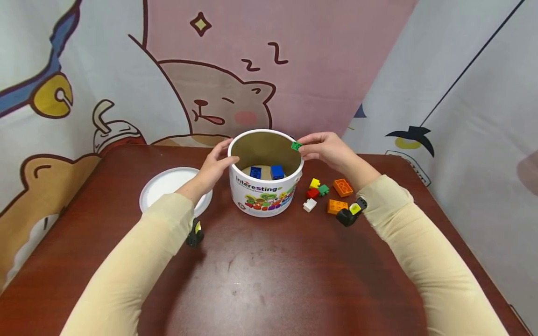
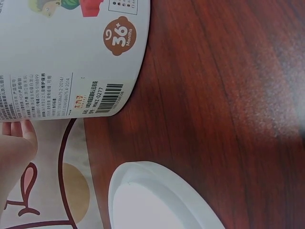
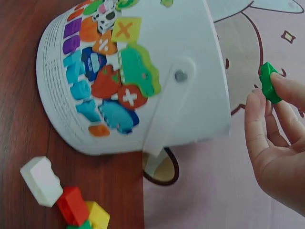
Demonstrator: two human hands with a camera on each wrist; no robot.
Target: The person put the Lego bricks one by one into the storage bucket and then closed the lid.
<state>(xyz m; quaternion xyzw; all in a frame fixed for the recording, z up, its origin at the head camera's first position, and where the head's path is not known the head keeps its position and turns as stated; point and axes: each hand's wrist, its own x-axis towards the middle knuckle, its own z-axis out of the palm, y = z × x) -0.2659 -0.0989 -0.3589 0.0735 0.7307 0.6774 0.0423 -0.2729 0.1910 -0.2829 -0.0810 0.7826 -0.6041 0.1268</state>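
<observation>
A white bucket point(image 1: 262, 200) with printed pictures stands upright on the table, its top uncovered. Two blue toy bricks point(image 1: 277, 172) lie inside on its bottom. At the bucket's left side, my left hand point(image 1: 210, 170) holds the rim, thumb at the near edge and fingers farther back; in the left wrist view its fingertips point(image 2: 19, 129) are partly hidden by the wall. My right hand point(image 1: 325, 150) pinches a small green toy brick point(image 3: 269, 83) between thumb and fingers, by the right rim. The bucket's white handle point(image 3: 167, 109) hangs down its side.
Right of the bucket lie loose bricks: yellow point(image 1: 315, 183), red point(image 1: 312, 193), green point(image 1: 323, 190), white point(image 1: 309, 205) and two orange ones point(image 1: 343, 187). A round white lid point(image 1: 157, 186) rests to the left, partly under my left forearm. A printed cloth point(image 1: 336, 46) hangs behind the table.
</observation>
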